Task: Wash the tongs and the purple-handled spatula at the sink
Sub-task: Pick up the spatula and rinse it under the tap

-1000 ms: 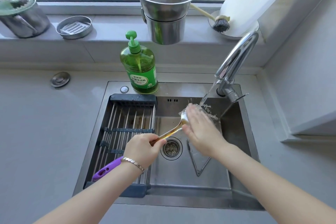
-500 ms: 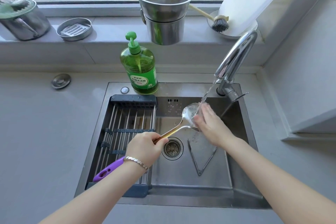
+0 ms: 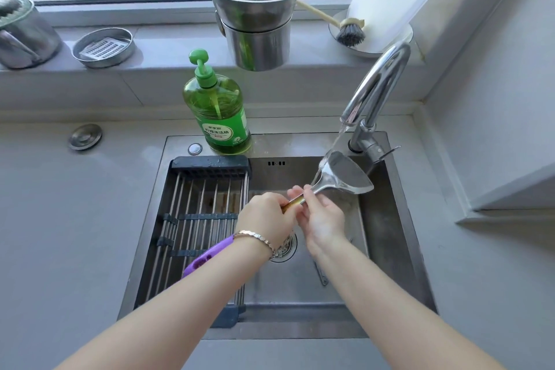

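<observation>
"Two hands, both on the spatula [image 3: 345, 174]?"

"Both. The left hand [image 3: 265, 219] grips the shaft where the metal meets the purple handle [image 3: 207, 255]. The right hand [image 3: 322, 219] pinches the neck just below the blade, fingers curled round it. They sit nearly touching, above the middle of the sink [image 3: 390, 234]."

"Which way does the tool run?"

"On a diagonal — blade up toward the sink's back right corner, under the water [image 3: 341, 134] from the faucet [image 3: 378, 84]. The purple end points down toward the front left, passing beneath the left wrist and over the drying rack [image 3: 198, 210] on the sink's left side."

"So the blade lies ahead and to the right of both hands?"

"Yes, and the right hand is nearer to it. I judge that rinsing the blade is the step in hand. Any rubbing along the shaft would fall to the right hand, sliding on that same diagonal, while the left steadies the tool."

"And the tongs [image 3: 320, 275]?"

"On the sink floor, just right of the drain [image 3: 285, 249], mostly hidden under the right forearm — only a short stretch shows. Neither hand touches them, and I cannot tell whether they are already clean. The right hand is the nearer one for them too."
</observation>
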`<state>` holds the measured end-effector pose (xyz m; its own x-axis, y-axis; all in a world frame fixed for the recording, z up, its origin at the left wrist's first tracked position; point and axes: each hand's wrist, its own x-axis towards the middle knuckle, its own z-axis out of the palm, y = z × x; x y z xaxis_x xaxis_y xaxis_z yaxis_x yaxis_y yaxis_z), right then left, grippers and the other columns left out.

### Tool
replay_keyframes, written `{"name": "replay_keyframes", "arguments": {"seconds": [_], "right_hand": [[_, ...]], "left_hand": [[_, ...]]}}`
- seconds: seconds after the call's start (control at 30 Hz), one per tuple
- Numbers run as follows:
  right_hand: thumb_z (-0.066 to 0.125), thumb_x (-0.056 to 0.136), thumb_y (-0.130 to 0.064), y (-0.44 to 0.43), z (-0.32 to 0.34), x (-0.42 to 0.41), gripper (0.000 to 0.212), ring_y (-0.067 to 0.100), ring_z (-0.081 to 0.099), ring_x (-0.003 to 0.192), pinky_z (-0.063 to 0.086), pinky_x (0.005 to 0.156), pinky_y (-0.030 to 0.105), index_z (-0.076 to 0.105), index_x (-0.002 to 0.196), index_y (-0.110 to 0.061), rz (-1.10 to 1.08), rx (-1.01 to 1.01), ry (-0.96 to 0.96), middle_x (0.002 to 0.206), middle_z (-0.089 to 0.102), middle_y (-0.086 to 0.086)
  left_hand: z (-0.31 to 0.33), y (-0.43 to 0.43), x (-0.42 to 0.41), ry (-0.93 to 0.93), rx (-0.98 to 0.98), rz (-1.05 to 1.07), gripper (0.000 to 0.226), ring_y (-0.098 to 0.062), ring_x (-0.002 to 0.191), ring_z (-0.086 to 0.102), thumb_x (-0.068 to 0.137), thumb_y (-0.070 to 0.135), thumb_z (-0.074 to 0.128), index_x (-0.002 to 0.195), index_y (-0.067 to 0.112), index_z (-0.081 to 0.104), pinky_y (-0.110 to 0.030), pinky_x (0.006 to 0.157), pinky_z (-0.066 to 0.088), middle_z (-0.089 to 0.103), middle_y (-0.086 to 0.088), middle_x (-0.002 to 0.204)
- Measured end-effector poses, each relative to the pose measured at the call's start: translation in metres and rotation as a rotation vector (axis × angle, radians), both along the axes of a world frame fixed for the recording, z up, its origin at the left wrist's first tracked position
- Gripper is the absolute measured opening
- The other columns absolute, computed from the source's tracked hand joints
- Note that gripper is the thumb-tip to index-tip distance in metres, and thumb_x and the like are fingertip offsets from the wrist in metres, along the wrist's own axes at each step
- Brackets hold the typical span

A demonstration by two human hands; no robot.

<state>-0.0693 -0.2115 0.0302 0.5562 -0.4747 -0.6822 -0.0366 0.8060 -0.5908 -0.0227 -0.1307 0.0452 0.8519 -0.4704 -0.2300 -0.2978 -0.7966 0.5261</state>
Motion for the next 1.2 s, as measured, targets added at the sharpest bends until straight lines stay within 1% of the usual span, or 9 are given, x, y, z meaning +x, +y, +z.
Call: {"name": "replay_keyframes", "arguments": {"seconds": [0.2,0.3,0.4,0.57,0.7,0.8,0.97,1.1,1.2], "right_hand": [[0.049,0.095,-0.005,-0.022,0.011,0.007,0.016,0.013,0.069,0.06,0.059,0.061,0.023,0.057,0.082,0.0,-0.154,-0.021,-0.006,0.082,0.066,0.012],[0.048,0.094,0.002,-0.006,0.009,0.005,0.015,0.01,0.067,0.062,0.056,0.055,0.017,0.056,0.083,-0.005,-0.076,-0.041,0.018,0.082,0.065,0.01],[0.045,0.094,0.005,-0.004,0.007,0.002,0.014,0.011,0.068,0.057,0.056,0.051,0.019,0.053,0.088,-0.005,-0.034,-0.013,0.004,0.082,0.064,0.012],[0.042,0.096,0.003,-0.021,0.015,0.005,0.01,0.022,0.064,0.075,0.055,0.08,0.036,0.049,0.101,-0.001,-0.148,-0.005,-0.026,0.085,0.063,0.015],[0.043,0.095,0.004,-0.031,0.016,0.006,0.008,0.023,0.062,0.074,0.05,0.085,0.037,0.048,0.099,0.0,-0.251,0.06,-0.034,0.084,0.06,0.014],[0.048,0.091,0.009,-0.019,0.009,0.011,0.015,0.018,0.063,0.07,0.051,0.091,0.036,0.047,0.101,-0.002,-0.265,0.088,-0.049,0.082,0.06,0.013],[0.046,0.09,0.014,0.021,0.005,0.021,0.022,0.014,0.066,0.067,0.056,0.07,0.025,0.048,0.088,-0.008,-0.06,0.07,-0.052,0.081,0.063,0.011],[0.048,0.093,0.004,0.002,0.004,0.026,0.01,0.014,0.07,0.06,0.058,0.056,0.024,0.054,0.094,-0.004,-0.083,0.048,-0.102,0.078,0.067,0.012],[0.047,0.096,-0.005,-0.007,0.004,0.028,0.008,0.013,0.069,0.059,0.058,0.056,0.023,0.053,0.092,-0.002,-0.163,0.052,-0.094,0.08,0.066,0.012]], "left_hand": [[0.001,0.0,0.0,-0.024,0.002,-0.035,0.031,-0.025,0.079,0.064,0.088,0.042,0.056,0.087,0.015,0.072,-0.024,0.062,0.04,0.071,-0.007,0.081],[0.001,-0.001,-0.001,-0.039,0.03,-0.052,0.032,-0.027,0.082,0.063,0.088,0.041,0.055,0.086,0.014,0.071,-0.025,0.061,0.037,0.07,-0.008,0.082],[0.0,0.001,0.001,-0.014,0.049,-0.135,0.026,-0.024,0.087,0.063,0.087,0.038,0.058,0.093,0.015,0.068,-0.028,0.069,0.046,0.069,-0.005,0.088],[0.005,0.012,0.01,-0.004,0.219,-0.27,0.022,-0.019,0.086,0.059,0.082,0.032,0.06,0.102,0.023,0.055,-0.029,0.074,0.048,0.059,0.004,0.089],[0.008,0.033,0.026,-0.058,0.422,-0.222,0.023,-0.019,0.069,0.057,0.087,0.045,0.051,0.082,0.022,0.054,-0.028,0.071,0.054,0.052,0.006,0.07],[0.016,0.032,0.03,-0.114,0.484,-0.248,0.021,-0.019,0.068,0.058,0.087,0.042,0.051,0.081,0.021,0.051,-0.026,0.068,0.052,0.05,0.005,0.067],[0.022,0.024,0.027,-0.153,0.509,-0.223,0.021,-0.024,0.083,0.065,0.088,0.036,0.05,0.095,0.019,0.059,-0.027,0.067,0.045,0.065,-0.002,0.089],[0.024,0.026,0.03,-0.116,0.482,-0.181,0.021,-0.024,0.082,0.066,0.086,0.035,0.051,0.095,0.018,0.06,-0.028,0.07,0.05,0.057,0.0,0.078],[0.025,0.026,0.031,-0.122,0.481,-0.179,0.021,-0.024,0.082,0.066,0.086,0.035,0.053,0.095,0.018,0.059,-0.029,0.072,0.052,0.055,0.0,0.078]]}}
